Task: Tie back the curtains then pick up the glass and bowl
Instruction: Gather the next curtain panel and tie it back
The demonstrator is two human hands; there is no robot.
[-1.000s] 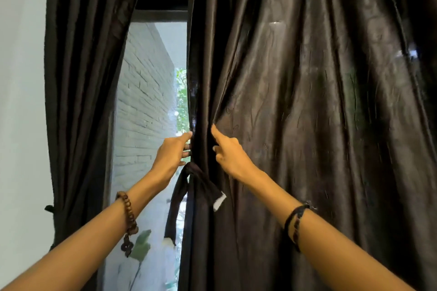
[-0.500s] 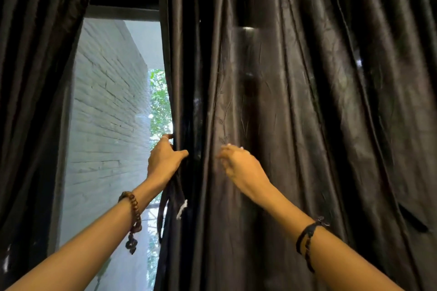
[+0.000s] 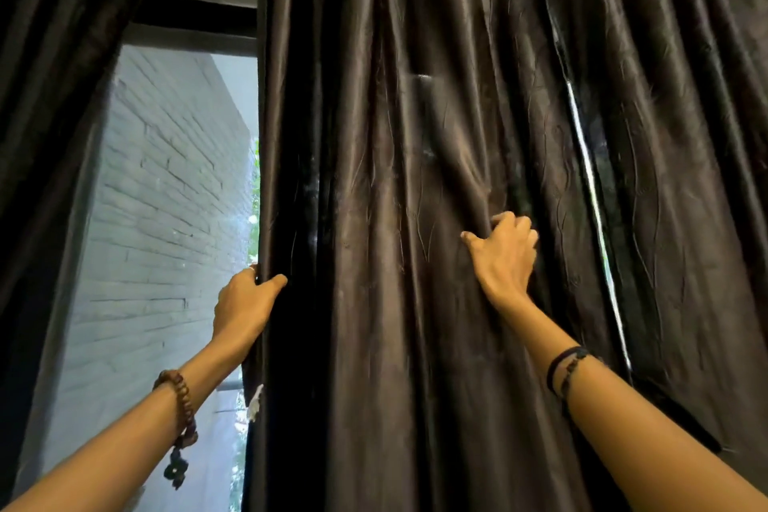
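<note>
- Curtains first: the big dark right curtain (image 3: 415,220) fills most of the view, hanging in long glossy folds from rings up top. It's my landmark for everything else.
- Left hand (image 3: 243,303) is on that curtain's left edge, thumb across the front and fingers wrapped round behind, so it's clamped onto the fabric edge.
- Right hand (image 3: 505,258) is further right on the same curtain and a bit higher, fingers curled into a fold and bunching the cloth, thumb sticking out to the left. So also gripping fabric.
- Small white tag (image 3: 254,403) dangles off the curtain's left edge, below the left hand.
- Left of the curtain is the window opening, with a pale grey brick wall (image 3: 166,220) outside and a sliver of green leaves right along the curtain edge.
- Left curtain (image 3: 50,96) hangs on the far side of that opening, well apart from the right one.
- Beaded bracelet (image 3: 178,407) on the left wrist with a dark charm hanging off it, black cord bracelet (image 3: 565,366) on the right wrist.
- Glass and bowl: can't see either from here.
</note>
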